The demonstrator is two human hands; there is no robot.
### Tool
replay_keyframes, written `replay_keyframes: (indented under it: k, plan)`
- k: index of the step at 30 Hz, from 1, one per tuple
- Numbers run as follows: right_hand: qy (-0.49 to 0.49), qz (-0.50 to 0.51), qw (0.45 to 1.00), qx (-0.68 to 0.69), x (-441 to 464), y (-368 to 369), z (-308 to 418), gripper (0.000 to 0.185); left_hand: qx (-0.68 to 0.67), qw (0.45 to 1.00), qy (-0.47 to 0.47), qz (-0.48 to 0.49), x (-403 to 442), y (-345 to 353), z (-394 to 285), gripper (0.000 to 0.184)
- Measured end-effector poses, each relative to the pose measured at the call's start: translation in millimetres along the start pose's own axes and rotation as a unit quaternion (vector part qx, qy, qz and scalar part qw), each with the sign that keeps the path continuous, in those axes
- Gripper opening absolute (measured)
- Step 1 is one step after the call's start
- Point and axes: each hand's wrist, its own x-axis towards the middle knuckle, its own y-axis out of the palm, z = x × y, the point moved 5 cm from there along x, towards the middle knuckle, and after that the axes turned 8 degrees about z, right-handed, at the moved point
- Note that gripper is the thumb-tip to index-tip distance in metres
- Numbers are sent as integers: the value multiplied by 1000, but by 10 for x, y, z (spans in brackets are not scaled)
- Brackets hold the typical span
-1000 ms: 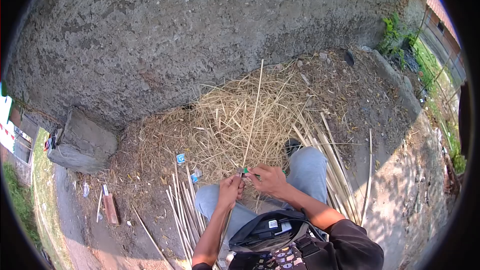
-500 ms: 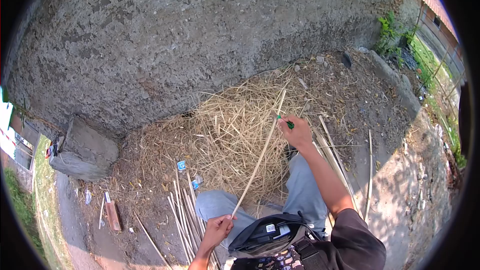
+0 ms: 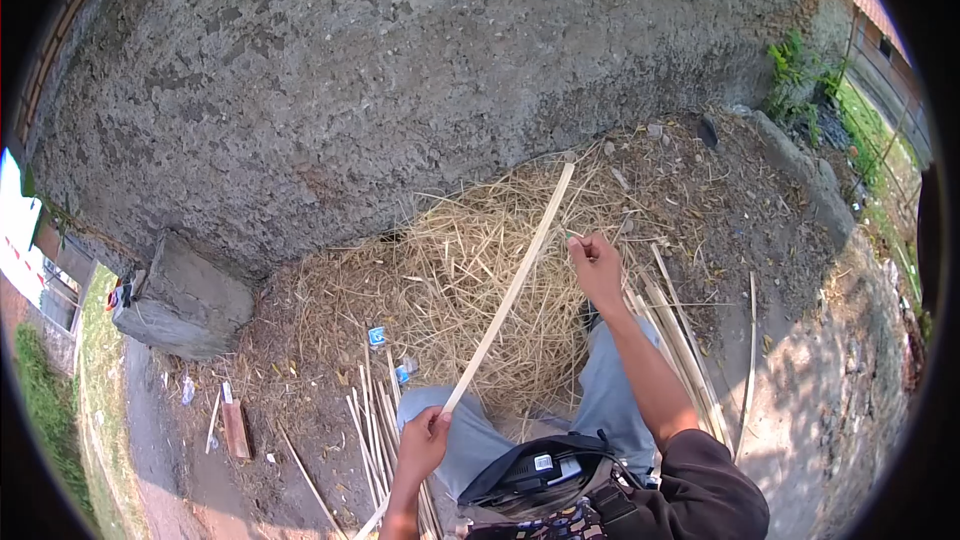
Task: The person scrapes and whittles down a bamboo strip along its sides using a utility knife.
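A long pale bamboo strip (image 3: 510, 302) slants up across the straw pile, its broad face turned toward me. My left hand (image 3: 424, 443) is closed around its lower part, above my left knee. The lower end shows again past the wrist, near the bottom edge. My right hand (image 3: 600, 275) is beside the strip's upper half, apart from it, with fingers curled and pinched. What those fingers hold is hidden; no green handle shows clearly now.
Shavings (image 3: 480, 250) lie heaped against the rough wall (image 3: 400, 70). Bamboo strips (image 3: 372, 440) lie by my left leg, with more strips (image 3: 685, 340) on the right. A concrete block (image 3: 190, 295), a reddish-brown block (image 3: 236, 430) and a blue-white packet (image 3: 376, 336) are at left.
The strip has turned, now showing its wider face. My right hand has come off it, moving slightly right and down. The green handle seen earlier in that hand no longer shows clearly.
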Motion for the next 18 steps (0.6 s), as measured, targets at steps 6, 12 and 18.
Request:
replay_keyframes:
  k: [6, 12, 18]
  plan:
    - [16, 149, 989, -5, -871, 443, 662, 18, -95, 994, 6, 50, 514, 337, -78, 26]
    - [-123, 249, 945, -174, -1457, 678, 776, 16, -104, 993, 48, 21, 679, 530, -262, 21]
    - [-164, 234, 934, -216, -1528, 666, 830, 15, 24, 995, 85, -43, 638, 535, -378, 18]
